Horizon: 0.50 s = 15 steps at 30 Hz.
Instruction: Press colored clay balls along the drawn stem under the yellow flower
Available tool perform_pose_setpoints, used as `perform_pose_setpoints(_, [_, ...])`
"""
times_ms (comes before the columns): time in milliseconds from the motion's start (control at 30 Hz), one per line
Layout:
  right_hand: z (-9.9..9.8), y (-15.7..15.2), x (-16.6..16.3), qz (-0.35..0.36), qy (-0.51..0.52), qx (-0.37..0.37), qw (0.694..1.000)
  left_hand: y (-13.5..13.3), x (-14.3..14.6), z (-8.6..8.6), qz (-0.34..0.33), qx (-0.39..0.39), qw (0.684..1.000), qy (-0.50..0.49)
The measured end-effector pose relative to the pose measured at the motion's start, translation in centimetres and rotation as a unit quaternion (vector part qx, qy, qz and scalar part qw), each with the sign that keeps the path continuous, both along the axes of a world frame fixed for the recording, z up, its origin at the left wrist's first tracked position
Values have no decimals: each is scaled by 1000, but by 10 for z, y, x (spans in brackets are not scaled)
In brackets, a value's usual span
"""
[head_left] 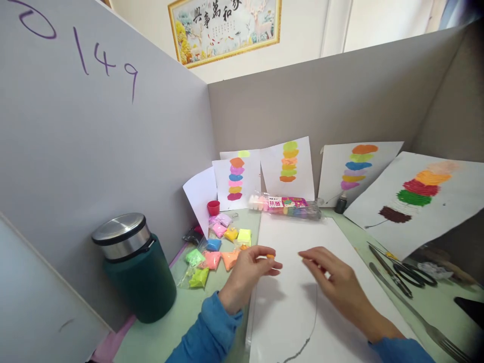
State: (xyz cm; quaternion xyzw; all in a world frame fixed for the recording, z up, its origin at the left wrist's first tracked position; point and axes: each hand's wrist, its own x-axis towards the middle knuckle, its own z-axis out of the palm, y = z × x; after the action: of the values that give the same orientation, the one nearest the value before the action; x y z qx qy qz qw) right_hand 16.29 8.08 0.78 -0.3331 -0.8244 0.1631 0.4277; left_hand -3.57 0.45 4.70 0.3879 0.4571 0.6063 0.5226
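Note:
My left hand [251, 269] hovers over the left edge of a white sheet of paper [302, 322] and pinches a small orange lump of clay [269, 256] between thumb and fingers. My right hand [333, 280] is over the middle of the sheet, fingers bent, its fingertips pressed together near a tiny orange bit at its forefinger. A dark pencil line [312, 322] curves down the sheet below my hands. Both sleeves are blue.
Several small bags of coloured clay [217, 252] lie left of the sheet beside a dark green flask [136, 267]. A clear pack of clay sticks [287, 205] lies behind the sheet. Scissors [401, 269] and a fork [427, 322] lie right. Painted sheets lean on the grey partition.

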Motion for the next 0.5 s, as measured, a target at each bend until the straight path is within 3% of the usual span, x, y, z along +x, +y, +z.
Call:
perform_pose_setpoints(100, [21,-24,-25,113,-26,-21,993,-7,13,-4,-42,-5,998,46])
perform_pose_setpoints(233, [27,-30,-37,156,-33,-69,985,-10,16,-9,-46,-31,996,74])
perform_pose_setpoints(333, [26,-22,-33,148,-62,-69,985,-7,-2,-8,-45,-42,982,181])
perform_pose_setpoints(367, [26,-18,-31,131,-63,-64,987,-5,-11,-7,-10,-33,970,243])
perform_pose_setpoints(400, [28,-15,-29,111,-58,-61,990,-1,-22,-6,68,-5,947,314])
perform_pose_setpoints(467, [32,-8,-27,70,-36,-69,995,8,-42,-8,227,36,880,415])
perform_pose_setpoints(500, [34,-5,-27,53,-24,-77,995,12,-51,-10,265,42,855,444])
